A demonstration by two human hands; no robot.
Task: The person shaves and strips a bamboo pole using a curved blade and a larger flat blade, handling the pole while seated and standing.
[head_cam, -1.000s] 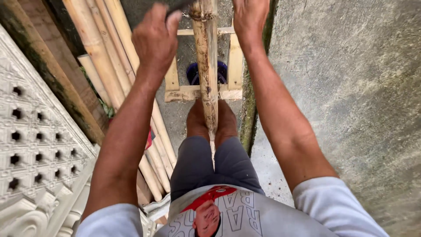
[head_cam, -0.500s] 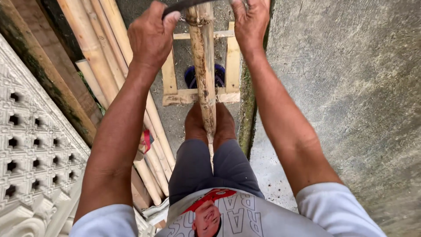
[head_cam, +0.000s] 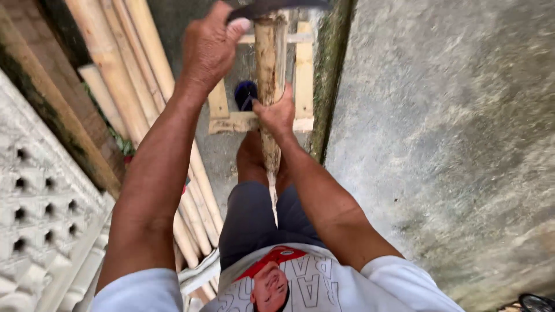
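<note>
An upright bamboo pole stands between my knees. A dark blade lies across its top end. My left hand is closed around the blade's handle at the upper left. My right hand grips the pole's shaft lower down, just above my legs. The pole's split lower end shows pale between my thighs.
Several long bamboo poles lie along the left, beside a white patterned block wall. A small wooden frame and a blue sandal are on the ground ahead. A concrete wall fills the right side.
My right hand has come down from the pole's top to its shaft. The left hand stays on the blade handle. The view has shifted slightly.
</note>
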